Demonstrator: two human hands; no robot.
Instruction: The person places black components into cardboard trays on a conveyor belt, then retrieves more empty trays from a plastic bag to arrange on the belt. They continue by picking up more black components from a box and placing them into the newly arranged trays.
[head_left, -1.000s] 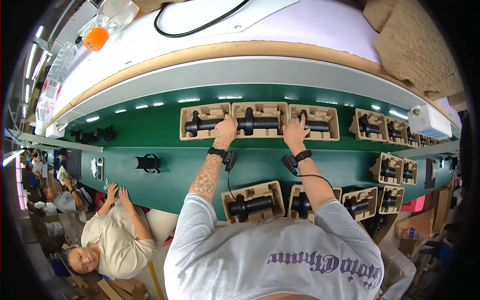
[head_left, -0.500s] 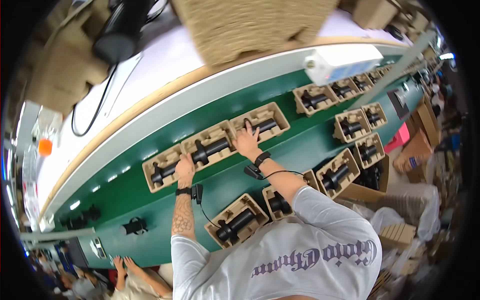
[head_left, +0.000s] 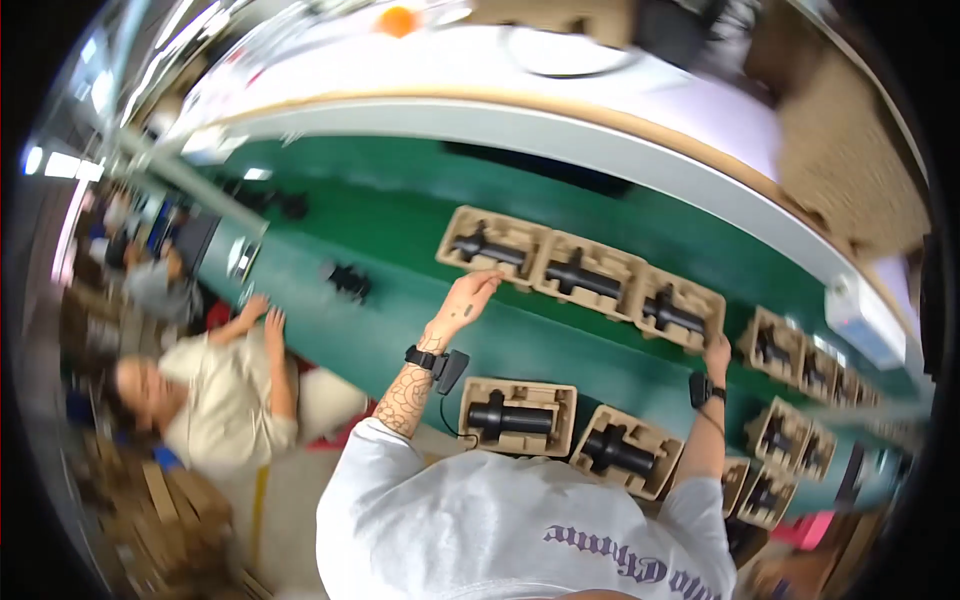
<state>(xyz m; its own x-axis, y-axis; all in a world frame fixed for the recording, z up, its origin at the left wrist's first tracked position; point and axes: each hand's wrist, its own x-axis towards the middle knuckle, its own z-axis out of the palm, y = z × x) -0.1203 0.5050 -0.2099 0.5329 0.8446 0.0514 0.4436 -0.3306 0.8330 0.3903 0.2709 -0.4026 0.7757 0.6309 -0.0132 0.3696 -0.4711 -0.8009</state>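
Three brown moulded-pulp trays stand end to end in a row on the green bench, each holding a black tube-shaped device with a side knob. They are the left tray [head_left: 457,250], the middle tray [head_left: 590,243] and the right tray [head_left: 712,305]. My left hand [head_left: 466,304] has its fingers together at the near edge of the left tray, touching it. At the outer end of the right tray, my right hand [head_left: 717,356] grips the wall, its fingers partly hidden. Inside the left tray lies a black device [head_left: 490,250].
Nearer me are two more filled trays, a left one [head_left: 517,382] and a right one [head_left: 640,430]. Further trays [head_left: 775,355] line the right side. A small black part [head_left: 348,281] lies on the bench to the left, where a co-worker [head_left: 230,390] sits. A white box [head_left: 862,318] is mounted at right.
My view has swung left. My hands have spread apart: the right left the device in the right tray for that tray's outer end, and the left reached the left tray's near edge.
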